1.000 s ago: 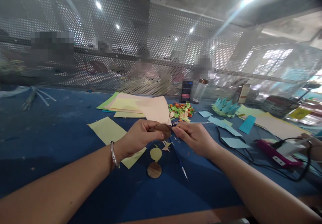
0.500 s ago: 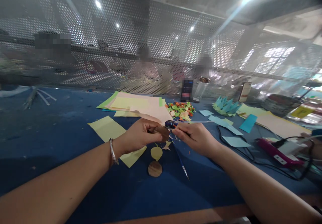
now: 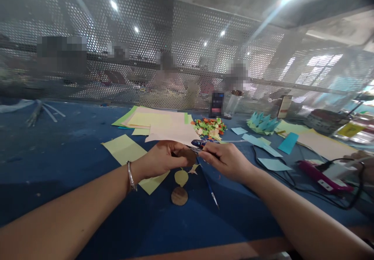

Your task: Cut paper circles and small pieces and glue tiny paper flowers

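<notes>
My left hand (image 3: 168,154) is closed on a round brown disc (image 3: 190,157), thumb on its near face. Behind the disc, the edge of a pale pink paper sheet (image 3: 172,131) comes up to the fingers; whether they pinch it too is hidden. My right hand (image 3: 223,158) is closed around what look like scissors (image 3: 194,149), whose thin metal blades reach the disc's upper right edge; the handles are hidden. Below lie a yellow paper circle (image 3: 181,178) and a wooden disc (image 3: 179,196). A paintbrush (image 3: 212,191) rests to their right.
A dark blue tool (image 3: 197,143) lies just behind the hands, near a heap of paper scraps (image 3: 209,127). Blue paper pieces (image 3: 274,164), a cable and a magenta power strip (image 3: 323,178) are on the right. A yellow sheet (image 3: 122,149) lies left. Perforated metal panels (image 3: 131,69) stand behind.
The pink sheet has shifted and lies flatter, its near-left edge now showing left of the left hand. The metal blades show more beside the disc. Both hands stay nearly in place.
</notes>
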`<state>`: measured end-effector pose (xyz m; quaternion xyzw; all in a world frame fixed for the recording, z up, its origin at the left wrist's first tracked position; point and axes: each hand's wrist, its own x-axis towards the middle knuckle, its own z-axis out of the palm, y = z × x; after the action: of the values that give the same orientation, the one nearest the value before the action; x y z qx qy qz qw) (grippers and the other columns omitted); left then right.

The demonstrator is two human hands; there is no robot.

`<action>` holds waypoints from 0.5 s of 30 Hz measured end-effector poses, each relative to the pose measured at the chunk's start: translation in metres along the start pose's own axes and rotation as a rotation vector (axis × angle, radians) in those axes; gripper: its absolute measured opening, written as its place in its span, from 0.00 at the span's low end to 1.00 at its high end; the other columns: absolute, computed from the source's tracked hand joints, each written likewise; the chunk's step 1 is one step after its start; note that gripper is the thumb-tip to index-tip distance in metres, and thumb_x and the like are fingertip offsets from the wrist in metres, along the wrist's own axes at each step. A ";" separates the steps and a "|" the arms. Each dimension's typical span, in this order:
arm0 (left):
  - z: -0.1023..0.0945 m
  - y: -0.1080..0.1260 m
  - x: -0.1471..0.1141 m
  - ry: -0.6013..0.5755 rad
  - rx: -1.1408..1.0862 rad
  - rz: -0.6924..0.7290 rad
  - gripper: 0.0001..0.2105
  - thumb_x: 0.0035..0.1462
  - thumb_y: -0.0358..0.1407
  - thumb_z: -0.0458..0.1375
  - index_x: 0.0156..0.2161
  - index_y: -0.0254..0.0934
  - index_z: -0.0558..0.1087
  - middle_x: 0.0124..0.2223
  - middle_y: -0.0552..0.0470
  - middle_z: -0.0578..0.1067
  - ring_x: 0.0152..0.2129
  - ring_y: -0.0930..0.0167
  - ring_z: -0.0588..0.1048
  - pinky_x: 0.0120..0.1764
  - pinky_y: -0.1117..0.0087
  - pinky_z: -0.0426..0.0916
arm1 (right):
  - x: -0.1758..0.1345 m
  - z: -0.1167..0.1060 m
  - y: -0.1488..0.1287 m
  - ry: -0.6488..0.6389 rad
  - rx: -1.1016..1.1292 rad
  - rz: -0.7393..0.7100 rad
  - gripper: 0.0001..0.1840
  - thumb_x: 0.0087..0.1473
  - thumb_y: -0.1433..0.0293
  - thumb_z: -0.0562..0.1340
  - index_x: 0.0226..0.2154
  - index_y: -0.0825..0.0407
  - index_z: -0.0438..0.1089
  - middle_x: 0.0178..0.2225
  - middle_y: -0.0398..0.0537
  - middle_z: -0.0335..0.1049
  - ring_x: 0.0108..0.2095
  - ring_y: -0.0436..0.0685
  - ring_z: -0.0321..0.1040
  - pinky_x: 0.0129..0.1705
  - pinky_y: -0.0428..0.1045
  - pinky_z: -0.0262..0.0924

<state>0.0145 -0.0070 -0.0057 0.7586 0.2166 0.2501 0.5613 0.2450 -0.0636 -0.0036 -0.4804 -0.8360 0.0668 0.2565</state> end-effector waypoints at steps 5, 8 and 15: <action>0.000 -0.002 0.000 0.003 0.011 -0.008 0.10 0.52 0.27 0.60 0.36 0.41 0.82 0.36 0.53 0.81 0.35 0.71 0.77 0.42 0.70 0.68 | 0.000 0.000 -0.001 -0.017 -0.004 0.000 0.21 0.68 0.56 0.52 0.26 0.51 0.59 0.22 0.39 0.58 0.23 0.48 0.56 0.27 0.47 0.45; 0.001 -0.002 -0.001 0.008 0.003 -0.010 0.10 0.52 0.27 0.60 0.36 0.41 0.82 0.36 0.53 0.82 0.35 0.71 0.77 0.42 0.70 0.68 | -0.001 0.000 -0.002 -0.022 0.008 0.007 0.22 0.68 0.56 0.52 0.26 0.51 0.59 0.22 0.38 0.57 0.23 0.48 0.56 0.27 0.47 0.45; 0.000 0.000 -0.001 -0.020 -0.015 0.022 0.09 0.53 0.26 0.60 0.37 0.39 0.81 0.36 0.54 0.81 0.34 0.73 0.76 0.42 0.71 0.68 | -0.001 -0.001 -0.004 -0.010 0.056 0.005 0.23 0.68 0.56 0.51 0.25 0.51 0.59 0.22 0.39 0.57 0.23 0.48 0.55 0.27 0.47 0.45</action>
<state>0.0140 -0.0079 -0.0058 0.7590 0.2009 0.2504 0.5664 0.2431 -0.0668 -0.0016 -0.4749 -0.8338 0.0932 0.2657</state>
